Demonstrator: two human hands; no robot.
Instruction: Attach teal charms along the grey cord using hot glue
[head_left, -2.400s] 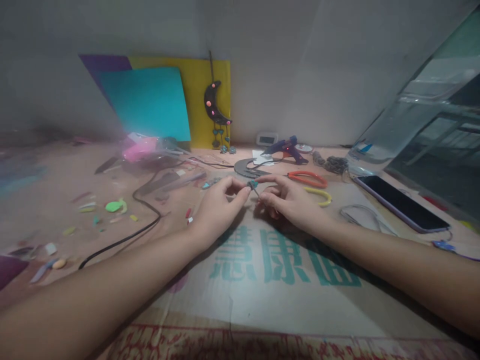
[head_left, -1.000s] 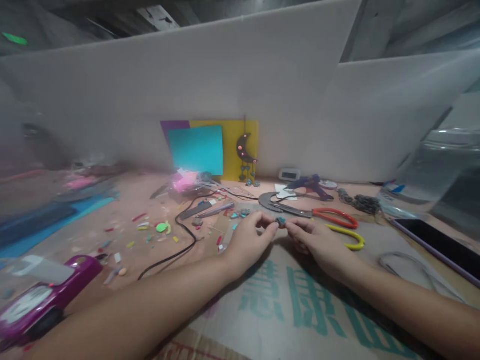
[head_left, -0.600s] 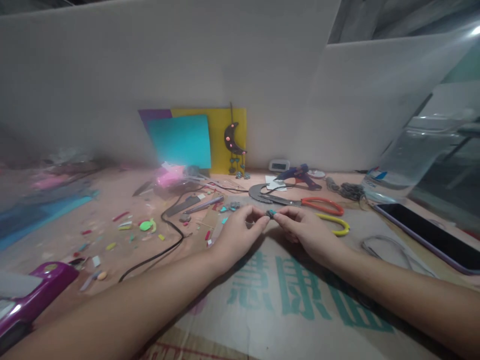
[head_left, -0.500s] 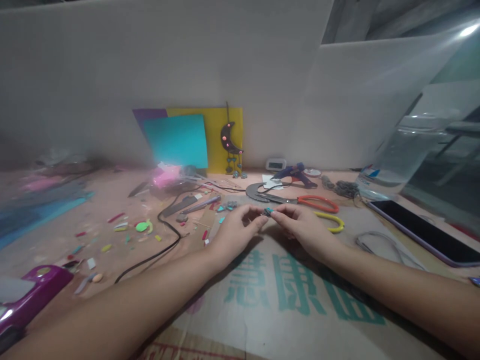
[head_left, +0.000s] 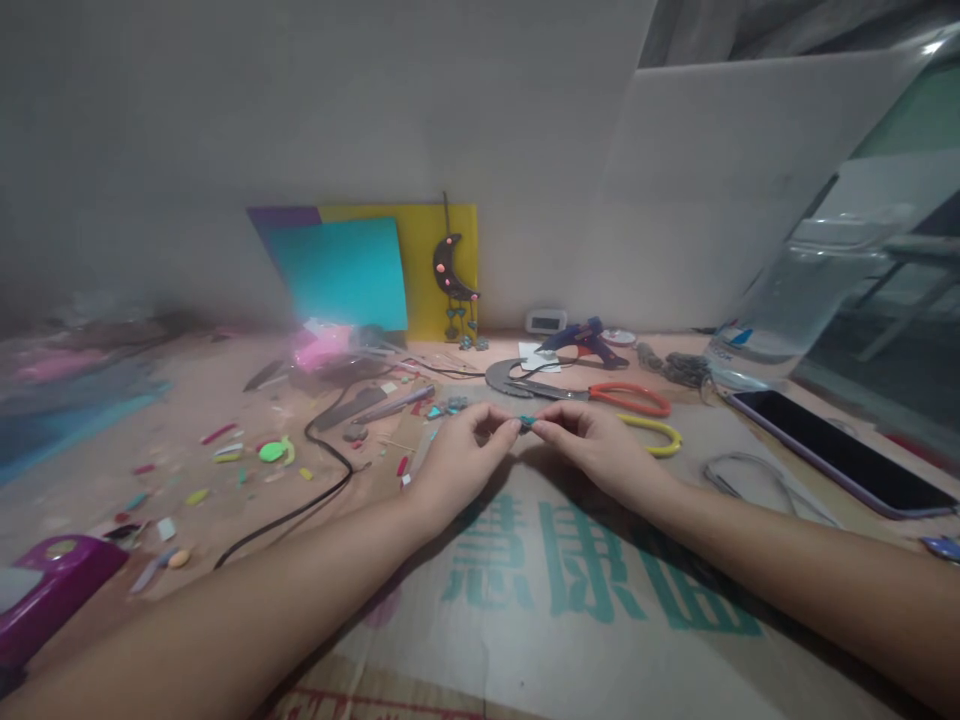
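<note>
A small teal and grey piece point(head_left: 527, 424) is pinched between both hands above the cardboard with green characters. My left hand point(head_left: 474, 447) grips its left side with thumb and fingertips, and my right hand point(head_left: 589, 440) holds its right side the same way. The fingers hide most of the piece. Beyond my left hand lie small grey and teal bits point(head_left: 450, 407). Scissors with one orange handle point(head_left: 628, 400) and one yellow handle point(head_left: 660, 437) lie just past my right hand.
A blue glue gun point(head_left: 587, 340) lies at the back beside a small white display point(head_left: 546, 321). On the right are a phone point(head_left: 840, 450) and a clear bottle point(head_left: 802, 300). Coloured scraps, a black cable point(head_left: 330, 490) and a purple tool point(head_left: 60, 590) occupy the left.
The view has shifted slightly, so most things appear a little further left and higher. Both hands keep their pinch, with the fingertips closer together around the small piece.
</note>
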